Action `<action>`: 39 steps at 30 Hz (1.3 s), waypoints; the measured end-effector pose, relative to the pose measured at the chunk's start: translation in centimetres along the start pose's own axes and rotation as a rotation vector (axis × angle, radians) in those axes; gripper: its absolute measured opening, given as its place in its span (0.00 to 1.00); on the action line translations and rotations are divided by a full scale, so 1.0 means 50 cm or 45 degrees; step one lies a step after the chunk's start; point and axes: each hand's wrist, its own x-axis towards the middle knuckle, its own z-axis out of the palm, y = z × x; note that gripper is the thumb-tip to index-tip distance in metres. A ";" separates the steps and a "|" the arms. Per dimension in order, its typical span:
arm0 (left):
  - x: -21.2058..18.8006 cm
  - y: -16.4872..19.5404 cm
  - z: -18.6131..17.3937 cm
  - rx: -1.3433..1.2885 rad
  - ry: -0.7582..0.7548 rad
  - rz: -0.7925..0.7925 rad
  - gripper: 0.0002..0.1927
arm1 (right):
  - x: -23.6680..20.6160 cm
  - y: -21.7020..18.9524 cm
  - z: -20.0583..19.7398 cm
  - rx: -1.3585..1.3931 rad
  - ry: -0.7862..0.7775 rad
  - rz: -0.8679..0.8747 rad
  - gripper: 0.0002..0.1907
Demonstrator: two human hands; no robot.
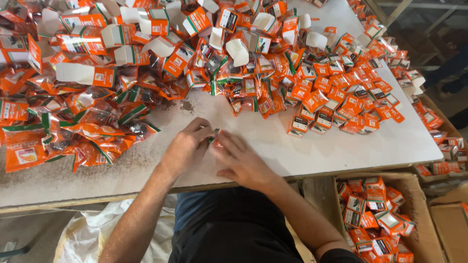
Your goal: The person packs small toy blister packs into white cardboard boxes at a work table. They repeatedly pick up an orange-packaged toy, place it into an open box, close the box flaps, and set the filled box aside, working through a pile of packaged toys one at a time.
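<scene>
My left hand [186, 146] and my right hand [241, 160] meet at the near middle of the white table [312, 151]. Between their fingertips sits a small orange and green sachet [214, 139], mostly hidden by my fingers. Both hands press on it against the tabletop. A heap of similar orange plastic sachets [83, 126] lies just left of my left hand. Small orange cartons [336, 102], closed, are piled to the right beyond my right hand.
Open, unfolded orange and white cartons [146, 34] cover the far side of the table. A cardboard box [419, 214] holding several filled cartons stands below the table at the right. A white sack [97, 234] lies on the floor at the left.
</scene>
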 end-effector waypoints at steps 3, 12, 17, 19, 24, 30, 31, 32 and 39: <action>0.023 -0.046 -0.106 0.464 0.427 0.049 0.23 | 0.028 0.002 0.006 0.025 -0.195 0.029 0.35; 0.035 -0.124 -0.339 0.949 0.468 -0.479 0.18 | 0.006 0.005 -0.012 0.213 0.026 0.102 0.13; 0.043 -0.081 -0.297 0.935 0.590 -0.125 0.14 | -0.014 0.004 -0.003 0.439 0.108 0.345 0.11; 0.036 -0.034 -0.242 0.864 0.568 0.034 0.14 | -0.026 0.006 0.003 0.361 0.104 0.311 0.16; -0.016 0.085 -0.091 0.531 0.182 0.147 0.17 | -0.060 0.013 0.013 0.496 0.185 0.471 0.14; -0.051 0.129 -0.043 0.313 -0.384 0.329 0.16 | -0.071 0.003 0.008 0.695 0.398 0.804 0.06; -0.053 0.132 -0.042 0.325 -0.411 0.394 0.16 | -0.069 -0.002 0.006 0.738 0.419 0.855 0.05; -0.055 0.135 -0.040 0.336 -0.438 0.457 0.16 | -0.067 -0.007 0.001 0.726 0.374 0.840 0.09; -0.051 0.127 -0.035 0.400 -0.174 0.708 0.16 | -0.035 -0.039 -0.016 0.555 0.323 0.700 0.14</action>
